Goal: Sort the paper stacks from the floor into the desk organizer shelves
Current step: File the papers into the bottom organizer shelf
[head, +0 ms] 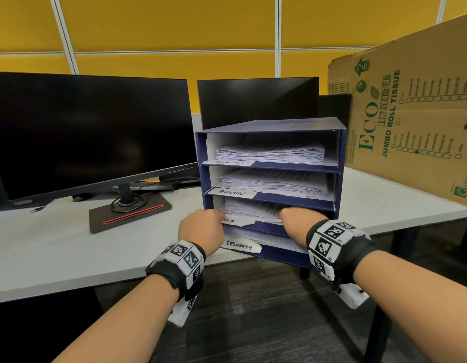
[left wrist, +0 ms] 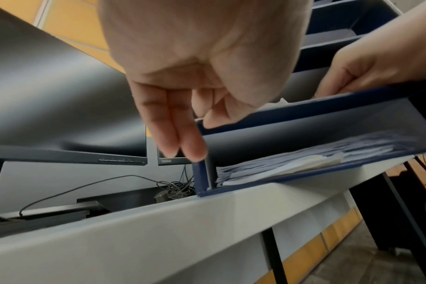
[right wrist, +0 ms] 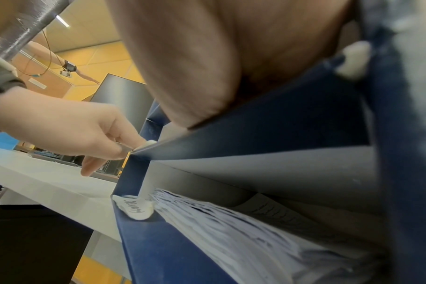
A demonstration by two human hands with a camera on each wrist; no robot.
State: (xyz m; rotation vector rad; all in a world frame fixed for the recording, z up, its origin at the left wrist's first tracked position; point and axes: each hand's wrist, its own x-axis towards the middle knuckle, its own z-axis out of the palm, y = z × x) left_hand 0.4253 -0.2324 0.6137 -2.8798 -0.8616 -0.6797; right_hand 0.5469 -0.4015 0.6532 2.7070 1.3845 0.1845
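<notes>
A blue four-shelf desk organizer (head: 340,153) stands at the white desk's front edge, labelled TASK LIST, ADMIN, H.R and SECURITY from the top down. Every shelf holds printed paper. Both hands are at the H.R shelf's paper stack (head: 253,208). My left hand (head: 220,214) pinches the stack's front left corner (right wrist: 150,143) between thumb and forefinger, while two other fingers (left wrist: 182,142) point straight down outside the organizer's left wall. My right hand (head: 284,213) reaches into the shelf's right side, fingers curled on the stack's front edge (left wrist: 333,88). Below lies the SECURITY stack (right wrist: 231,230).
Two dark monitors (head: 83,132) (head: 256,100) stand behind and to the left of the organizer, one on a flat base (head: 127,213) with cables. A large cardboard box (head: 415,113) leans on the desk's right. The white desk (head: 57,252) has dark carpet below it.
</notes>
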